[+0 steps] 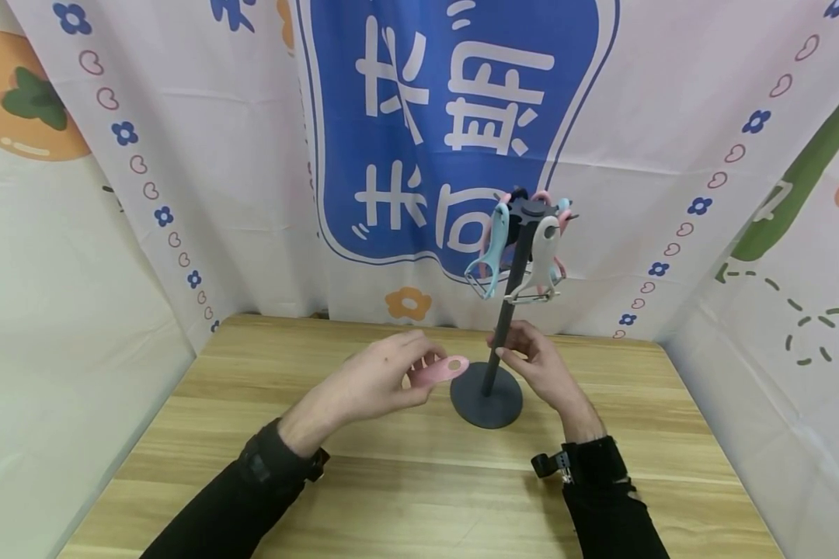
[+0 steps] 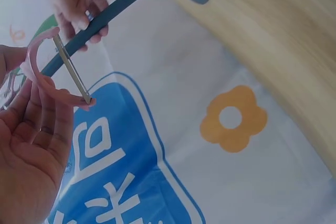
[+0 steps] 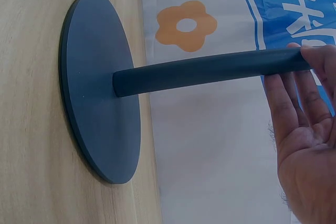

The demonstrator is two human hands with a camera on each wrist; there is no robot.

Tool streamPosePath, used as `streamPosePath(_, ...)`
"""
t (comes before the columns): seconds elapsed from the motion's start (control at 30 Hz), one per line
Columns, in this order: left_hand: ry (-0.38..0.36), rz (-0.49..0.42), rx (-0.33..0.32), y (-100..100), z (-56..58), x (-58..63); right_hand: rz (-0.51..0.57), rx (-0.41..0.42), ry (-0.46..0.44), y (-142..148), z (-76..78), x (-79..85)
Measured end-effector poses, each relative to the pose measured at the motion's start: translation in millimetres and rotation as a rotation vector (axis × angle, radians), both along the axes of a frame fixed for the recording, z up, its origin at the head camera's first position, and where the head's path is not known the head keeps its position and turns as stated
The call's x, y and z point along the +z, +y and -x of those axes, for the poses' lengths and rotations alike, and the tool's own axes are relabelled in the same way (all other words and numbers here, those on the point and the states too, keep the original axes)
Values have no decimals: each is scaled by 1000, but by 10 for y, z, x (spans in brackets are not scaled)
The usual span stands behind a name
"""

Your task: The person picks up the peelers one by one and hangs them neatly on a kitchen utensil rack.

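Observation:
A pink Y-shaped peeler is held in my left hand, to the left of a dark grey stand. In the left wrist view, the metal blade of this peeler faces away from the palm, and fingers and thumb pinch its pink body. My right hand grips the stand's post partway up, thumb on one side and fingers on the other. From the hooks at the stand's top hang several peelers, among them a light blue peeler and a white peeler; pink and black ones are partly hidden behind.
The stand's round base rests on a wood-grain table, toward its back edge. Behind the table hangs a printed cloth with a blue panel. More white printed cloth borders the left and right sides.

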State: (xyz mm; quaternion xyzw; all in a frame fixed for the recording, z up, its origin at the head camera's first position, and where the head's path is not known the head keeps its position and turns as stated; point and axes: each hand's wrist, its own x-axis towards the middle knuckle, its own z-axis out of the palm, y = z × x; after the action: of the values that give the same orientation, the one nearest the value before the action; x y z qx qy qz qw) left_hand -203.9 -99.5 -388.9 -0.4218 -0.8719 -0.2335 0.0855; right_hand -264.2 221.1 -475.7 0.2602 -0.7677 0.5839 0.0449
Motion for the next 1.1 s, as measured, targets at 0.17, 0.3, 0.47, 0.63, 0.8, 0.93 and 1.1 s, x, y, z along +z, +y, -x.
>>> streamPosePath(0.17,49,-50,31,15,19,89,6,0,-7,2,2,1)
streamPosePath(0.3,93,-110,49,34,36,157,11,5,-11,2,4,1)
streamPosePath(0.47,139,-189,60,46,58,238,-4,4,-4,3,0,4)
streamPosePath(0.63,141,-271,68,69,71,336,-7,5,4,6,-2,0)
streamPosePath(0.8,135,-341,91,103,78,436,-2,11,7,9,-1,-2)
streamPosePath(0.93,153,-388,107,133,87,505,-3,8,0,7,-4,5)
streamPosePath(1.1,167,-436,127,191,92,577,0,15,4,9,-5,6)
